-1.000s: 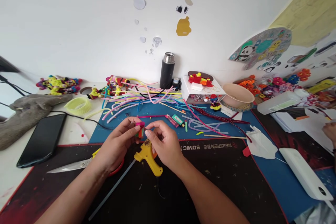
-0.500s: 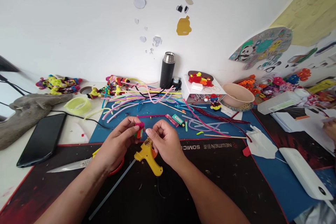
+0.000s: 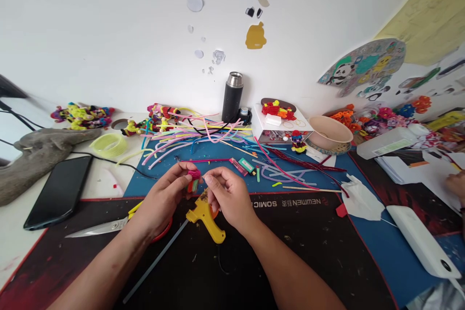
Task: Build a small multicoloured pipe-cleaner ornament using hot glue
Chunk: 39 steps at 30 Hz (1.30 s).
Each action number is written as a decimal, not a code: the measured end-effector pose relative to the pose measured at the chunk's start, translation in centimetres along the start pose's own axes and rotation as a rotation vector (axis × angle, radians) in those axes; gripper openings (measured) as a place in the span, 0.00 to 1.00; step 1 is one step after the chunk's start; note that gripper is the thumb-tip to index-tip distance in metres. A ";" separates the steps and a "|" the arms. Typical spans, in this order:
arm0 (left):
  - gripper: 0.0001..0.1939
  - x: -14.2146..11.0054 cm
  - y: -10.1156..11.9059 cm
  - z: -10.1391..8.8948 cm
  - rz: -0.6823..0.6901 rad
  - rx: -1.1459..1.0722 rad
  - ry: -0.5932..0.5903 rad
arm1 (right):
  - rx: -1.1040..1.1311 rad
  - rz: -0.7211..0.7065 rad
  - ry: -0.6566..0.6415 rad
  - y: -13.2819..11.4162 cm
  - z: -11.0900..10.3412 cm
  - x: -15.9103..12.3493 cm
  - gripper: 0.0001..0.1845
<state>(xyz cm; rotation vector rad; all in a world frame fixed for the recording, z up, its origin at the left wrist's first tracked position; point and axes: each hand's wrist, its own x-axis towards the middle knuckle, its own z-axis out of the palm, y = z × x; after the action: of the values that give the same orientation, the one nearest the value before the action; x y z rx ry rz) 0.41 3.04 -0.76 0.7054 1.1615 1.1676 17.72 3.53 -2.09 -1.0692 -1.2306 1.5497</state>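
Note:
Between the fingertips of my left hand is a small fuzzy pipe-cleaner piece, magenta on top with orange and green below. Close to its right side, my right hand is closed in a pinch; whatever its thumb and finger hold is too small to make out. A yellow hot glue gun lies on the dark mat just under my hands, with a long glue stick running out of its back. Scissors lie partly hidden beneath my left wrist.
A heap of coloured pipe cleaners spreads behind my hands, by a black thermos. At left lie a phone and a driftwood-like piece. To the right are a bowl, a white device and another person's hand.
The fuzzy piece has turned slightly in my left fingers, showing more of its green part. My right hand stays pinched beside it. The other person's hand at the right edge has shifted slightly.

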 end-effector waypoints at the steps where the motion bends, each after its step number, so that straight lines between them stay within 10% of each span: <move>1: 0.19 0.0 0.0 0.0 -0.001 0.000 -0.002 | 0.008 -0.006 -0.003 0.0 0.0 0.0 0.21; 17: 0.18 -0.1 0.0 -0.2 -0.056 -0.028 -0.153 | 0.014 0.009 -0.109 0.2 -0.3 0.0 0.23; 39: 0.18 -0.2 0.9 -0.3 -0.012 0.116 -0.227 | -0.317 -0.130 0.071 1.0 0.1 -0.2 0.16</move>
<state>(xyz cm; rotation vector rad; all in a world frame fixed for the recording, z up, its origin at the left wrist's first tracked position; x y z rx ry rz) -0.13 3.13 0.06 0.8940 1.0458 0.9872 17.54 3.13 -3.05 -1.2068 -1.4987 1.2343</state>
